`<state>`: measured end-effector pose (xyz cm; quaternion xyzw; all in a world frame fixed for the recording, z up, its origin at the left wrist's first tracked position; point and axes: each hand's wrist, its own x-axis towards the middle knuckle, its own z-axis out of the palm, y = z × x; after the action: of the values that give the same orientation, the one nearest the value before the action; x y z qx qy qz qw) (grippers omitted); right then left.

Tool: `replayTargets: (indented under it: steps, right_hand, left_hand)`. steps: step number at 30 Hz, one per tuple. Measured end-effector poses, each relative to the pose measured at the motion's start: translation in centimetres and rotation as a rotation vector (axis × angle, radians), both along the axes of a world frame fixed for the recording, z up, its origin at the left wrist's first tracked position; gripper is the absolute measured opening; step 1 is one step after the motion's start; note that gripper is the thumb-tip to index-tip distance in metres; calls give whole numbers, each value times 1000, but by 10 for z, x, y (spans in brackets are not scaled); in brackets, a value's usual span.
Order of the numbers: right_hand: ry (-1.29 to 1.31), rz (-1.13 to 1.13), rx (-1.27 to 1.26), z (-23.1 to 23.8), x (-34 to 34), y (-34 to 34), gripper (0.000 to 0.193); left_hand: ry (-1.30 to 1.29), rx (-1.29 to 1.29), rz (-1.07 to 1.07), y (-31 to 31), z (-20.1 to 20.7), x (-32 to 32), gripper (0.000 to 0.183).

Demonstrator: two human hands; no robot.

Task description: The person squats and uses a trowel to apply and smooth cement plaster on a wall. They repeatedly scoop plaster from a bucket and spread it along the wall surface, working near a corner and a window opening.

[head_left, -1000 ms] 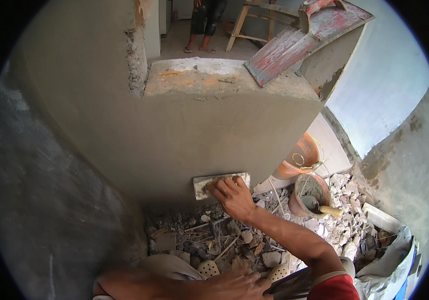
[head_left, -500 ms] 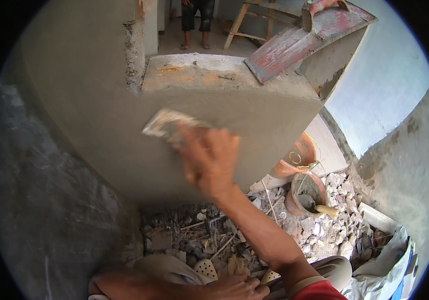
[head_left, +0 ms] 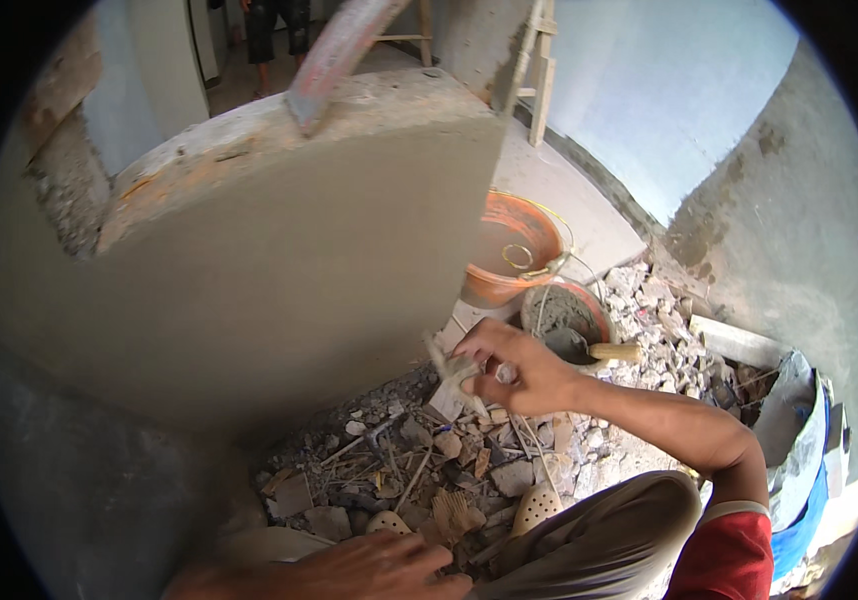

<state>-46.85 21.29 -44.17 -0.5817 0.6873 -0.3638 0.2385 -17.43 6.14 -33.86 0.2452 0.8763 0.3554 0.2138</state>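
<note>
My right hand is closed round a pale, plaster-smeared flat piece, whose exact kind I cannot make out. It hangs over the rubble, just off the lower right part of a freshly plastered low wall. Nearby stands a small bucket of grey mortar, with a wooden-handled trowel lying in it. My left hand lies across my lap at the lower edge, empty, its fingers loosely stretched out. On the wall's top ledge leans a worn red plastering float, cut off by the upper rim.
Behind the mortar bucket sits a larger orange bucket. Broken rubble covers the ground round my feet. A pale sack stands at right. Beyond the wall are a wooden stand and another person's legs.
My right hand has come off the wall face, moving right and down with the pale piece still in it. The view has swung to the right. My left hand stays on my lap.
</note>
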Motion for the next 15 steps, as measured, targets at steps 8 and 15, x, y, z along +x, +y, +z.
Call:
replayTargets:
  steps: [8, 15]
  right_hand:
    - [-1185, -270, -493, -40, -44, 94, 45]
    - [-1440, -169, -598, -73, -32, 83, 34]
  left_hand:
    - [-251, -43, 8, 3, -51, -54, 58]
    - [-441, 196, 347, 34, -95, -96, 56]
